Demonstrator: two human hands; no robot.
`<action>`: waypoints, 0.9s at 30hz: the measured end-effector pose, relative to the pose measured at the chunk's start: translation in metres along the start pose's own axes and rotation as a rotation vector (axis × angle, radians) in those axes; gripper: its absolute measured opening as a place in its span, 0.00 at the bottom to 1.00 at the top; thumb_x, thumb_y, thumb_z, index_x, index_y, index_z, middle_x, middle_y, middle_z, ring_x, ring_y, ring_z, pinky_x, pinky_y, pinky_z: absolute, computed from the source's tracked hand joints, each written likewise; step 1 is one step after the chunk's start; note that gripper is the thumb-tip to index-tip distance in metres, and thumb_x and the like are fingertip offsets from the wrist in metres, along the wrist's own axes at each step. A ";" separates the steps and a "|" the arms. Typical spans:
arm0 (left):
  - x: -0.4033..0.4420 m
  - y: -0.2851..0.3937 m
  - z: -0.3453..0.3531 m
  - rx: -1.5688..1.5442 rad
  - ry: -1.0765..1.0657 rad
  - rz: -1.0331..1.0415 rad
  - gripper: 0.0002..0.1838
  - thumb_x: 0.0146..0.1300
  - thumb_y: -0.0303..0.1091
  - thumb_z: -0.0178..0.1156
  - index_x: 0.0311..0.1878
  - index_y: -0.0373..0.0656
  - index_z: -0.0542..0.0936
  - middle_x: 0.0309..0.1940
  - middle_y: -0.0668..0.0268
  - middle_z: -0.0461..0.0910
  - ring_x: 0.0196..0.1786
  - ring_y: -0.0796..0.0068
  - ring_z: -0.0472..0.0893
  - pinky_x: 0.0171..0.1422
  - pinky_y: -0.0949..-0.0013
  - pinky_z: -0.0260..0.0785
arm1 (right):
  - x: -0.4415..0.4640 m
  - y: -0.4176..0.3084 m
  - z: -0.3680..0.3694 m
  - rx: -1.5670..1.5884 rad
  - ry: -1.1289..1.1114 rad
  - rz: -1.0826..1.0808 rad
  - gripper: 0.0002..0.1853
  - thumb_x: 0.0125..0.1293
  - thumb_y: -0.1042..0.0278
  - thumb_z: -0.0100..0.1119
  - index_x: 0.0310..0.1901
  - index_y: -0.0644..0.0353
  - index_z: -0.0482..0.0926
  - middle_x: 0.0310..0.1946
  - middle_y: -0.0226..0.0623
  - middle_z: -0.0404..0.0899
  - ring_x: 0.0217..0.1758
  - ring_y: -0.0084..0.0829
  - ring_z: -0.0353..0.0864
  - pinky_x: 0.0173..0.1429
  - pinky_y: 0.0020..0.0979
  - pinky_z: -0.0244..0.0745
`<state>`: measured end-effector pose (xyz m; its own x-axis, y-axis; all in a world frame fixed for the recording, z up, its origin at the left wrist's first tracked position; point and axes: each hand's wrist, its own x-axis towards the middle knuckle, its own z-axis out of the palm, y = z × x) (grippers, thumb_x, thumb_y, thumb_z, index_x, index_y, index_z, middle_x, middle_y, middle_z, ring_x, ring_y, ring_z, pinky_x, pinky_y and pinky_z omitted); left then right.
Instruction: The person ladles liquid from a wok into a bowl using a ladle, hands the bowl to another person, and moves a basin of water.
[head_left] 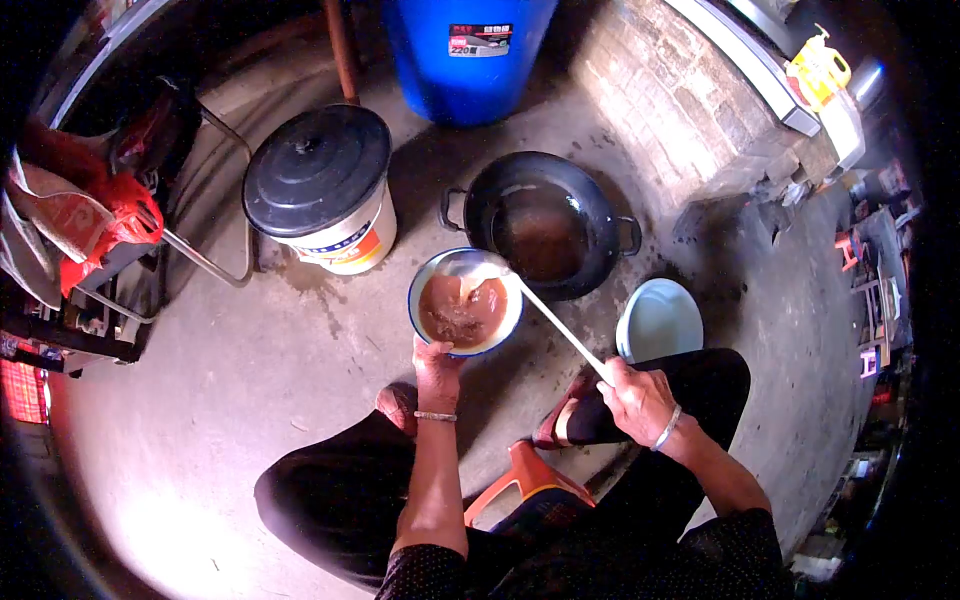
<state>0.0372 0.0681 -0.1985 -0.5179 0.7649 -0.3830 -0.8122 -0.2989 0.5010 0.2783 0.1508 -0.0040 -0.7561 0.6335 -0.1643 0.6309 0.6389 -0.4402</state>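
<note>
My left hand [437, 374] is closed on the near rim of a white enamel bowl [428, 272] with a blue edge, holding it above the floor. Brownish-red liquid [462, 312] fills much of the bowl. My right hand [640, 402] grips the long pale handle of a ladle [557, 322]. The ladle's head is over the far side of the bowl, and brown liquid runs from it into the bowl. Just beyond, a black two-handled wok [592, 195] stands on the floor with some dark liquid in its bottom.
A pale basin [660, 290] sits by my right knee. Left of the wok stands a white bucket [345, 247] with a black lid [318, 172]. A blue barrel [470, 85] is at the back, near a brick structure [665, 95]. Bags [110, 220] lie on a metal-framed chair at left.
</note>
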 end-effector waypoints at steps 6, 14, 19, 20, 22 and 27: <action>0.003 0.002 -0.008 -0.051 -0.046 0.017 0.37 0.39 0.26 0.59 0.60 0.48 0.64 0.55 0.64 0.70 0.55 0.62 0.73 0.53 0.57 0.72 | 0.012 0.031 0.017 0.248 0.154 0.025 0.09 0.63 0.68 0.53 0.31 0.63 0.65 0.17 0.44 0.71 0.19 0.45 0.75 0.25 0.43 0.68; 0.004 -0.004 -0.022 -0.021 0.009 -0.030 0.38 0.40 0.29 0.59 0.62 0.50 0.63 0.58 0.65 0.67 0.57 0.61 0.70 0.54 0.54 0.70 | 0.096 0.138 0.053 -0.096 0.211 0.563 0.12 0.61 0.64 0.53 0.36 0.67 0.74 0.26 0.50 0.79 0.34 0.49 0.81 0.39 0.44 0.77; 0.003 -0.005 -0.027 0.030 0.096 -0.043 0.37 0.41 0.28 0.57 0.61 0.48 0.63 0.56 0.64 0.69 0.56 0.61 0.71 0.52 0.58 0.71 | 0.128 0.152 0.071 -0.168 0.210 0.675 0.11 0.57 0.67 0.54 0.37 0.65 0.77 0.37 0.52 0.80 0.43 0.51 0.79 0.46 0.45 0.75; 0.001 -0.004 -0.026 0.035 0.114 -0.060 0.37 0.41 0.27 0.57 0.61 0.48 0.63 0.56 0.64 0.69 0.56 0.61 0.71 0.52 0.57 0.71 | 0.129 0.153 0.077 -0.141 0.197 0.665 0.11 0.56 0.67 0.55 0.37 0.65 0.77 0.37 0.52 0.80 0.43 0.51 0.79 0.46 0.45 0.75; 0.000 -0.004 -0.024 0.036 0.126 -0.072 0.36 0.41 0.27 0.57 0.61 0.48 0.64 0.56 0.63 0.69 0.55 0.61 0.72 0.51 0.57 0.71 | 0.132 0.145 0.092 -0.126 0.210 0.702 0.11 0.52 0.68 0.57 0.35 0.65 0.78 0.37 0.53 0.79 0.42 0.50 0.79 0.46 0.44 0.75; 0.003 -0.009 -0.026 -0.004 0.097 -0.066 0.35 0.42 0.28 0.57 0.60 0.48 0.65 0.54 0.64 0.70 0.53 0.61 0.73 0.49 0.57 0.72 | 0.119 0.113 0.127 0.694 0.168 0.922 0.11 0.58 0.64 0.55 0.27 0.65 0.74 0.21 0.44 0.77 0.23 0.39 0.80 0.25 0.44 0.74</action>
<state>0.0360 0.0584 -0.2240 -0.4870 0.7243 -0.4882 -0.8461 -0.2527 0.4693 0.2369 0.2428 -0.1856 0.0046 0.8162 -0.5777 0.6597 -0.4366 -0.6117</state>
